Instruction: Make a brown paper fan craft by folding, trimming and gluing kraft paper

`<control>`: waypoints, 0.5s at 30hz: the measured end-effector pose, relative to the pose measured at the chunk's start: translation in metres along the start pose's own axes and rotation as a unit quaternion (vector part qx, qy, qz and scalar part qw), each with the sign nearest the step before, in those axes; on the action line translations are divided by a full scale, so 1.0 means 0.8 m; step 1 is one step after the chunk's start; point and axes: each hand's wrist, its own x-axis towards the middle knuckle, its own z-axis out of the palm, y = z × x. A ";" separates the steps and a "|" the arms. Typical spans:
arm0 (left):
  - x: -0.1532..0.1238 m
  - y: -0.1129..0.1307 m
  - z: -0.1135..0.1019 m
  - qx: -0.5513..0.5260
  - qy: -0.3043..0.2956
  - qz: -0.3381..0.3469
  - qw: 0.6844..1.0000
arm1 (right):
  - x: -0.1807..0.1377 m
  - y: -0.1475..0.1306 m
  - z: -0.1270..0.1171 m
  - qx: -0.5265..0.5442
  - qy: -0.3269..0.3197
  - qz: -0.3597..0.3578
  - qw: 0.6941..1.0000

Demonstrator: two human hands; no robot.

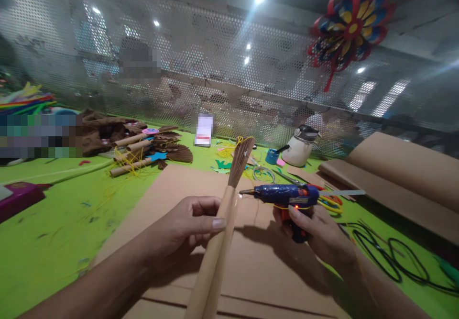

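Observation:
My left hand (195, 221) is closed around a rolled brown paper tube (211, 257), thumb along its near face. Out of the tube's far end comes a bundle of pleated dark brown paper (239, 163) with yellow string at its tip. My right hand (319, 230) grips a blue hot glue gun (287, 195) whose small orange light is lit. The gun's nozzle points left, close to the tube's upper end, where a shiny bit shows; whether they touch I cannot tell. A translucent glue stick (342, 192) sticks out of the gun's back.
Brown paper sheets (268, 271) lie beneath my hands on the green table (71, 214). Paper tubes (132, 166) with yellow string lie back left. A white jug (299, 147), a phone (204, 130) and scissors (289, 177) sit farther back. Black cable (390, 261) coils at right, near large brown paper (405, 166).

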 end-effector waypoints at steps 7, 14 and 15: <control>0.000 0.004 0.002 -0.016 -0.019 -0.001 1.000 | 0.000 -0.001 0.002 0.003 -0.005 0.005 1.000; -0.002 0.006 0.001 -0.006 -0.013 0.000 1.000 | -0.002 0.000 0.006 0.036 0.002 -0.004 0.999; -0.002 0.006 0.001 -0.007 -0.010 0.001 1.000 | -0.002 0.000 0.006 0.035 -0.003 -0.002 0.999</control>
